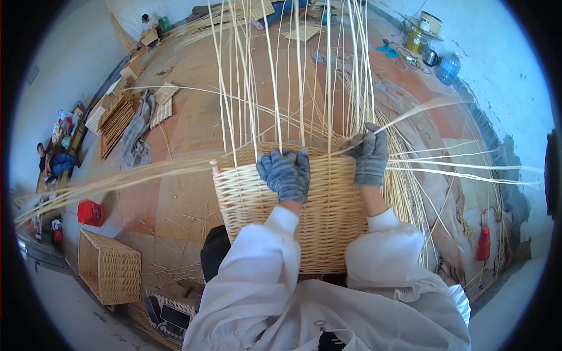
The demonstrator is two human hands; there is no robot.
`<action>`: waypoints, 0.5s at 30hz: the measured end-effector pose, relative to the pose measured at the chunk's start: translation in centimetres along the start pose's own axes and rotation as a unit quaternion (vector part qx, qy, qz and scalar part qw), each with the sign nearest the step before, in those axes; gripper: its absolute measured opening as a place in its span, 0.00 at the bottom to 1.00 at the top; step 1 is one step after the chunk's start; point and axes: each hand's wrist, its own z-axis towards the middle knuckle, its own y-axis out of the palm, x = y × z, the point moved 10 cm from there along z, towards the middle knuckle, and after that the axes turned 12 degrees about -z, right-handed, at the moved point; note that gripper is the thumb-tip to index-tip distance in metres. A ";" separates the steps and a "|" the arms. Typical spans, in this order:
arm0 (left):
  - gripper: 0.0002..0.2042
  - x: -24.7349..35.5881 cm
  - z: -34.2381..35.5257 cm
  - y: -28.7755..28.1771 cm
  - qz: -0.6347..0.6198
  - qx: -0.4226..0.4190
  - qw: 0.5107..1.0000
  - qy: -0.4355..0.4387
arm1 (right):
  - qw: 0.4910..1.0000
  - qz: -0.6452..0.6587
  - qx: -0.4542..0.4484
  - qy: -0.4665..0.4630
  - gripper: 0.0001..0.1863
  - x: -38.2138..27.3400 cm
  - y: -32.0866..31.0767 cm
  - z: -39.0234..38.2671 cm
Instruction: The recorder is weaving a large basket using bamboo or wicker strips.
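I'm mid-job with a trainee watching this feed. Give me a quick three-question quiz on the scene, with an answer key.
1. Multiple choice: where on the woven basket is the left hand?
(a) At its upper edge
(b) At its bottom edge
(c) Inside its lower left corner

2. True or false: the red container is to the left of the woven basket.

3. Short answer: which hand is nearer, in the picture, to the large blue water bottle?

Key:
1. a
2. True
3. The right hand
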 end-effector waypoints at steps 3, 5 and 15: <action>0.19 -0.7 0.7 0.4 -0.018 -0.022 0.999 0.017 | 0.925 -0.354 0.037 -0.136 0.09 -2.6 0.9 -2.1; 0.19 -1.6 0.8 0.4 -0.043 -0.002 0.999 0.021 | 0.989 -0.059 -0.092 -0.100 0.07 -0.6 3.5 -4.2; 0.35 10.6 -4.9 4.4 -0.120 -0.110 0.952 0.259 | 0.658 -0.690 -0.181 -0.240 0.12 -3.4 3.6 4.5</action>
